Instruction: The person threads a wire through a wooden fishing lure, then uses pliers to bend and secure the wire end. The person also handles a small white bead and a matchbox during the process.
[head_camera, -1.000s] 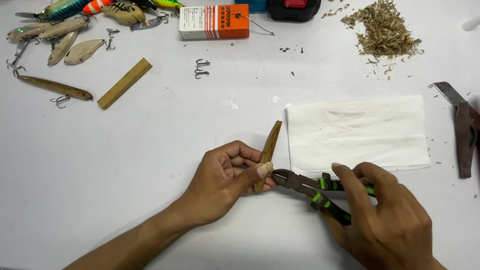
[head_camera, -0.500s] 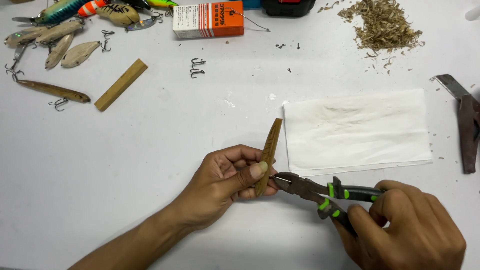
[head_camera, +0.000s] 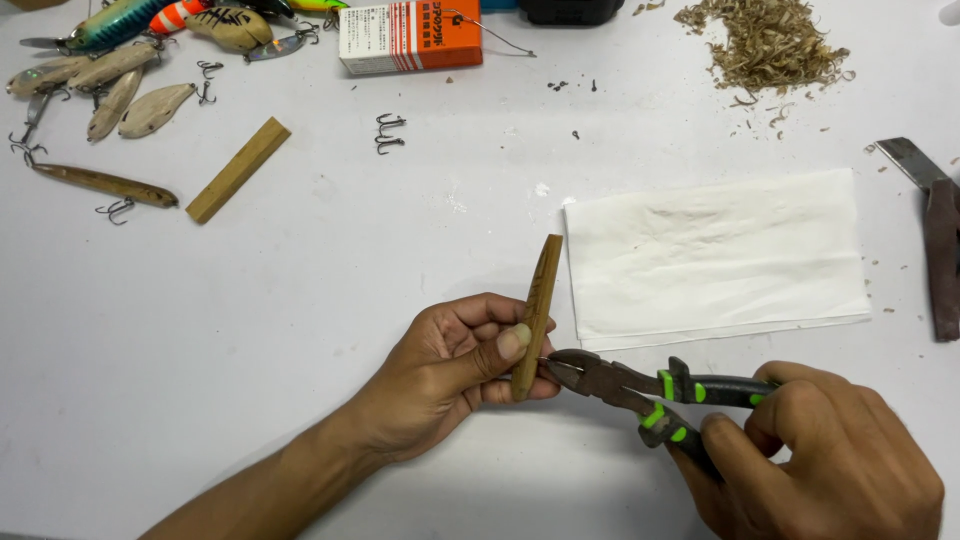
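Left hand (head_camera: 450, 375) pinching light, stiff wooden stick (head_camera: 535, 315) low down above table (head_camera: 300, 330), right hand (head_camera: 830, 465) wrapped around pliers (head_camera: 640, 385) nipping its base; likely splintery, best held mid-length.

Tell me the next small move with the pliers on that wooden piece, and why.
Probably squeeze the handles gently. The right hand holds the pliers with their nose already at the lower side of the carved wooden piece, which the left hand pinches steady above the table. Whatever the tips grip is too small to see.

Bare table (head_camera: 300, 330) leftward; paper towel (head_camera: 715, 255) rightward
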